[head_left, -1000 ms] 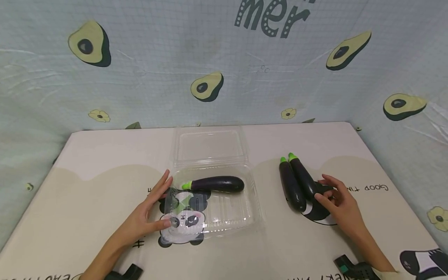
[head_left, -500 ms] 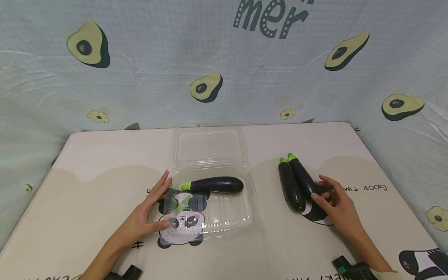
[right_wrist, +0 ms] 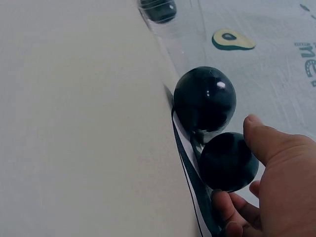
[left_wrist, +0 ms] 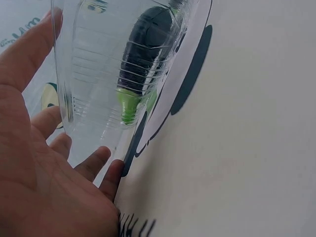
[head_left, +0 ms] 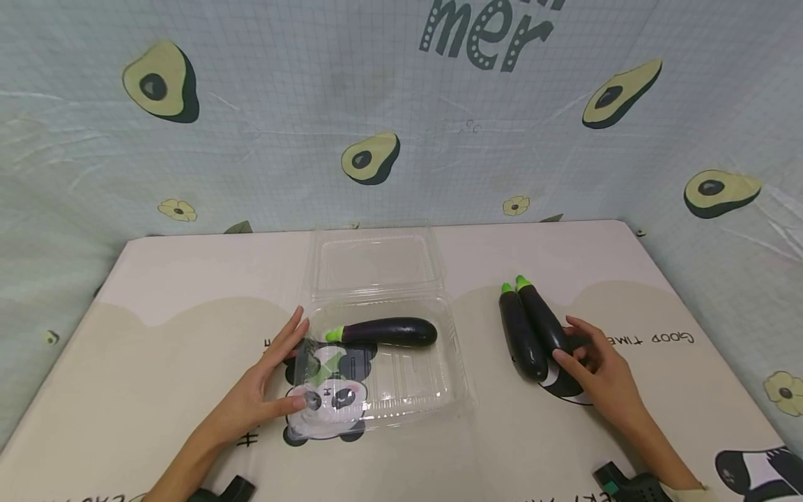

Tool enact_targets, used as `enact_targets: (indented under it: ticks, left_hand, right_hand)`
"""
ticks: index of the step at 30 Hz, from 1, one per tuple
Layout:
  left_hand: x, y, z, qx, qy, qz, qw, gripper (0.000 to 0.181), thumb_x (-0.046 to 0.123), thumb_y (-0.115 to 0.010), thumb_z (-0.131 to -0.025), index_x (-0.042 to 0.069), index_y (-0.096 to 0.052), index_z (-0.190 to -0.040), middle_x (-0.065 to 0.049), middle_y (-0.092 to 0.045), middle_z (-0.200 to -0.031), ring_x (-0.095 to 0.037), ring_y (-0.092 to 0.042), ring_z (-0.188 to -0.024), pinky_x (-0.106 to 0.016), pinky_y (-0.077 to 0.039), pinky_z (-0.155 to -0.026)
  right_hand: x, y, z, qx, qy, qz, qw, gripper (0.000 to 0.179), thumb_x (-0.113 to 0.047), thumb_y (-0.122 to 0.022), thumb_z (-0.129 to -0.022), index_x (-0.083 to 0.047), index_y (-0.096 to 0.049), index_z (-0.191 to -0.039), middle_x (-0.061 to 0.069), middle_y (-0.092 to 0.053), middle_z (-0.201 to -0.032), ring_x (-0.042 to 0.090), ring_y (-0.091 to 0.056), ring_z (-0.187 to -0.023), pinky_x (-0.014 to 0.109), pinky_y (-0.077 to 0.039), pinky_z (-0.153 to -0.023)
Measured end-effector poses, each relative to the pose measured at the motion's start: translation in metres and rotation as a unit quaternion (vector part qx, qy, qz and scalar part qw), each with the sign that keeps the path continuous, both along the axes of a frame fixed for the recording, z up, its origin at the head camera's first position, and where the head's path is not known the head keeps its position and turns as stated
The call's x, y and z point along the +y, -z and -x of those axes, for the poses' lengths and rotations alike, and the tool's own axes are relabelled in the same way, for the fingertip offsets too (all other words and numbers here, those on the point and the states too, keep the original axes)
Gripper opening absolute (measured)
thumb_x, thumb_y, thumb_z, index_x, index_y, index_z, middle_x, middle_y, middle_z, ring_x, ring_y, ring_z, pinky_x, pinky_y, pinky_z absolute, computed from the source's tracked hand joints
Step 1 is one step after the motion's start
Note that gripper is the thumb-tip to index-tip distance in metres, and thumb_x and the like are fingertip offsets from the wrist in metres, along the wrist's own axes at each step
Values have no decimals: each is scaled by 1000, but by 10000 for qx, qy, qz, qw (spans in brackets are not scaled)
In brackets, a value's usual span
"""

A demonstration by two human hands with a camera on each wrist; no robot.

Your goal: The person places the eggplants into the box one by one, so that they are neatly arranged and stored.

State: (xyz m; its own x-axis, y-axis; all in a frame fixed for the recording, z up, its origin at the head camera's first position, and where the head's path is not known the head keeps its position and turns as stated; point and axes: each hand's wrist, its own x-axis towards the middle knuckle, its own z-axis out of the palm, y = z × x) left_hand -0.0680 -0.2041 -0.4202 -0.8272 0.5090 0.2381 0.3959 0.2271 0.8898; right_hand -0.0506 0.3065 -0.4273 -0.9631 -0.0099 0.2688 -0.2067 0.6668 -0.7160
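Note:
My left hand [head_left: 266, 380] is spread along the left side of a clear plastic clamshell container [head_left: 410, 383], fingers mostly straight, thumb at the near left corner. Inside the container one dark eggplant [head_left: 392, 330] with a bright green stem lies crosswise. Two more eggplants lie side by side to the right, stems pointing away. My right hand [head_left: 602, 373] is at the near end of the right-hand eggplant [head_left: 541, 314], thumb on one side and curled fingers on the other, as the right wrist view shows. The left-hand eggplant [right_wrist: 205, 98] lies beside it, untouched.
The container's lid [head_left: 376, 263] is folded back flat toward the far edge of the table [head_left: 188, 335]. The table cover has printed pandas and lettering. A pale curtain [head_left: 270, 104] with avocado prints hangs behind and at both sides.
My right hand has slid slightly left, closing in on the right-hand eggplant. My left hand, the container and the eggplants have stayed in place.

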Motion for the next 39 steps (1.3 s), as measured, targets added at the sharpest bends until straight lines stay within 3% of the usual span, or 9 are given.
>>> enact_targets:
  ticks: [11,18,25,32,39]
  left_hand:
    - [0,1,0,-2,34,-23,10000,95,0,-74,-74,6,-22,-152,-5,-2,-161,-16,-10,-145,-15,-24,-105]
    - [2,0,0,33,33,-29,10000,94,1,-75,-74,7,-22,-152,-5,-2,-161,-15,-9,-145,-15,-23,-105]
    - [0,-1,0,61,39,-19,10000,95,-1,-74,-74,7,-22,-152,-5,-2,-161,-15,-11,-144,-14,-23,-105]
    - [0,-1,-1,91,-11,-12,10000,94,0,-74,-74,7,-22,-152,-6,-3,-160,-14,-10,-144,-14,-24,-104]
    - [1,-3,0,111,-20,46,9999,95,1,-75,-74,7,-23,-152,-6,-3,-161,-13,-11,-144,-13,-24,-104]
  right_hand:
    - [0,0,-1,-44,19,-45,10000,56,-7,-68,-89,-12,-46,-140,10,-58,-117,5,-53,-70,15,-43,-58]
    - [3,4,-3,-254,52,82,9996,51,-6,-66,-90,-9,-48,-138,5,-58,-95,11,-56,-59,20,-47,-51]
    - [2,3,-1,-101,23,265,9996,47,-4,-65,-90,-8,-51,-135,6,-58,-109,12,-58,-60,20,-47,-52]
    - [-3,-3,-1,-63,64,398,9992,49,-5,-63,-92,-9,-48,-138,15,-60,-109,12,-60,-59,21,-48,-51]
    - [0,0,-1,-76,124,433,9990,49,-2,-63,-91,-8,-47,-138,13,-58,-110,13,-60,-61,21,-48,-52]
